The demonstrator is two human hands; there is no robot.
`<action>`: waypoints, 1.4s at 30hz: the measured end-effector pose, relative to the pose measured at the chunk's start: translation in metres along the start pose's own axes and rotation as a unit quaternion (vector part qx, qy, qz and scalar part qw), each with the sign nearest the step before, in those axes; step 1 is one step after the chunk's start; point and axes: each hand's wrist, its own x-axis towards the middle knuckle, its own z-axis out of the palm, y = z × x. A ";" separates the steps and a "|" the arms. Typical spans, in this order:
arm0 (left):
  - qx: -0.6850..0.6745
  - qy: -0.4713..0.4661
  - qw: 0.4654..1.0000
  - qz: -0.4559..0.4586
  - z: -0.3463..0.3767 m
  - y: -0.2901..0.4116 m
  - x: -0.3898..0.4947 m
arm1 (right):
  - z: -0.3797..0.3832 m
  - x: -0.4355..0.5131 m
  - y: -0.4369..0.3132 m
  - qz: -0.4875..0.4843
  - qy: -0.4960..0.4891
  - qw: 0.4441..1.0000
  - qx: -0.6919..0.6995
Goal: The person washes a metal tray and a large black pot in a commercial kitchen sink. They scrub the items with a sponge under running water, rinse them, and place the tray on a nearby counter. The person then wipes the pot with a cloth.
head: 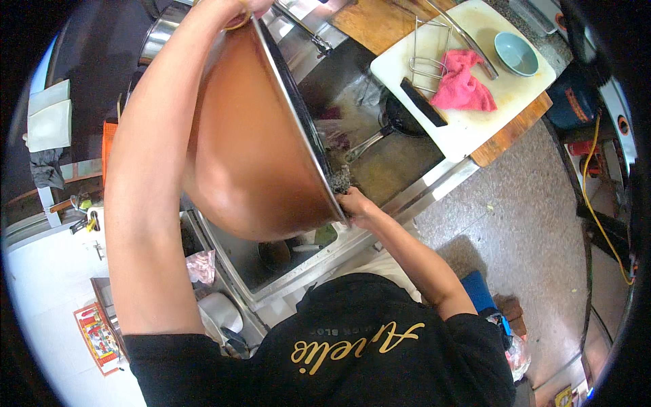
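A large metal bowl (249, 147) with a brownish outer side is tipped on its edge over the sinks, its mouth facing right. At the top of the view, my left hand (257, 6) grips its upper rim; the picture's edge cuts off part of the hand. My right hand (357, 206) is at the lower rim, holding a grey steel-wool scourer (341, 180) against the mouth side. Most of the bowl's inside is hidden from me. In the right sink basin (402, 173) lies a small dark pan (402, 119) with a metal handle.
A white cutting board (508, 112) bears a pink cloth (463, 84), a wire rack (428, 61), a long metal utensil (480, 56) and a light-blue bowl (516, 53). The faucet (320, 45) reaches over the sink. A metal pot (161, 33) stands at the upper left.
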 end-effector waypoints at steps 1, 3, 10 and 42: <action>-0.010 -0.003 1.000 -0.004 -0.004 -0.003 -0.007 | -0.002 0.004 0.002 -0.015 -0.011 1.000 0.007; -0.062 -0.012 0.998 -0.009 -0.010 -0.022 -0.028 | -0.007 0.010 0.007 -0.049 -0.012 0.999 -0.010; -0.388 0.029 0.919 -0.058 0.041 -0.181 -0.197 | -0.032 -0.012 -0.034 -0.323 0.190 0.831 -0.411; -0.492 0.227 0.824 -0.162 0.362 -0.326 -0.267 | 0.063 0.048 -0.164 -0.409 0.358 0.393 -0.742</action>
